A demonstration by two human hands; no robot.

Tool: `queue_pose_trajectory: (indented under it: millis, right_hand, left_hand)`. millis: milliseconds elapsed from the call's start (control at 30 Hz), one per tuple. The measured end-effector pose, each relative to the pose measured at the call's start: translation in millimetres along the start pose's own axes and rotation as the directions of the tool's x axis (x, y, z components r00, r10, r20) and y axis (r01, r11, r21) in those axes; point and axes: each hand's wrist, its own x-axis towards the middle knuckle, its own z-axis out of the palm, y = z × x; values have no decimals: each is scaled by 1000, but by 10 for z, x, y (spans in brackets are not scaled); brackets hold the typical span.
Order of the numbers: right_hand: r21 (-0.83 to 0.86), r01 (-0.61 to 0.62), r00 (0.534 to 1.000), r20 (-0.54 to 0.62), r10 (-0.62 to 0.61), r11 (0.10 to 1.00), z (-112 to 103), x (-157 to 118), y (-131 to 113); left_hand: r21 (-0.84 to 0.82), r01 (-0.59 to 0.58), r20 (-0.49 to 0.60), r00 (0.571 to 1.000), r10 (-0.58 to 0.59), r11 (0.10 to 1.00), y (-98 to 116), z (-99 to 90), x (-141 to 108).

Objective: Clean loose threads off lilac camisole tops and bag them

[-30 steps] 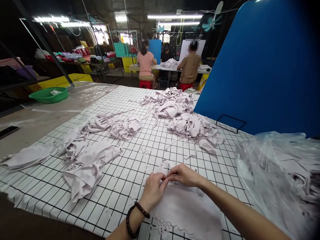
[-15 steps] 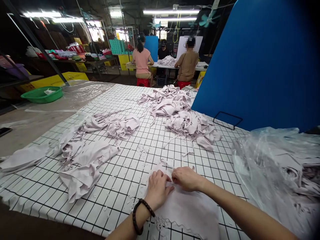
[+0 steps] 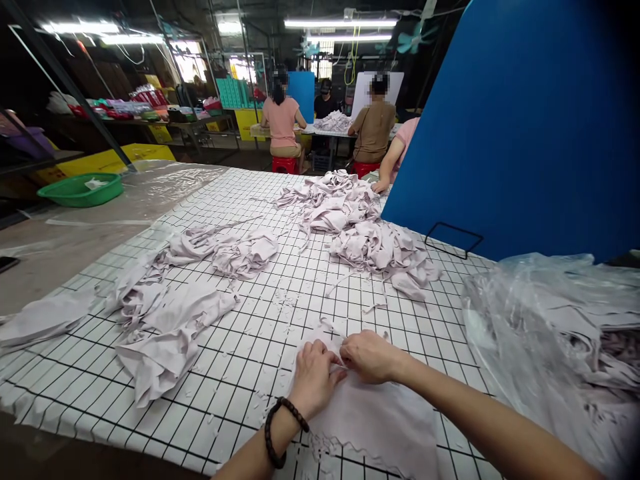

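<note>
A pale lilac-grey fabric piece [image 3: 385, 420] lies flat on the gridded table in front of me. My left hand [image 3: 315, 377], with a dark beaded bracelet at its wrist, rests on the upper left of the piece, fingers bent and closed on the cloth. Right beside it my right hand [image 3: 367, 357] pinches the cloth near its top edge; what sits between the fingertips is hidden. Small cut scraps [image 3: 325, 445] lie along the lower left edge of the piece.
Crumpled fabric heaps lie at left [image 3: 165, 320] and farther back [image 3: 340, 207]. A clear plastic bag [image 3: 525, 320] of fabric stands at right, near a blue board [image 3: 500, 133] and wire stand [image 3: 453, 240]. A green basin [image 3: 83, 190] sits far left. Several people work beyond.
A co-worker's arm in a pink sleeve has appeared beside the blue board, its hand at the far fabric heap. My right hand has shifted slightly left; my left hand is nearly still.
</note>
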Motion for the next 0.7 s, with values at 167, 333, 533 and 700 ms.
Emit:
queue_pose_trajectory:
  millis: [167, 333, 533, 700]
  right_hand:
    - [-79, -7, 998, 55, 12, 997, -103, 36, -84]
    - [-159, -10, 996, 90, 24, 987, -150, 106, -167]
    - [-212, 5, 995, 99, 17, 977, -119, 203, -213]
    - [-180, 24, 991, 132, 0, 983, -167, 215, -187]
  left_hand:
    - [5, 0, 12, 1000, 0, 1000, 5, -14, 2]
    - [41, -18, 14, 1000, 18, 999, -12, -14, 10]
    - [62, -18, 14, 1000, 17, 998, -28, -3, 41]
    - [67, -22, 15, 1000, 21, 998, -19, -19, 41]
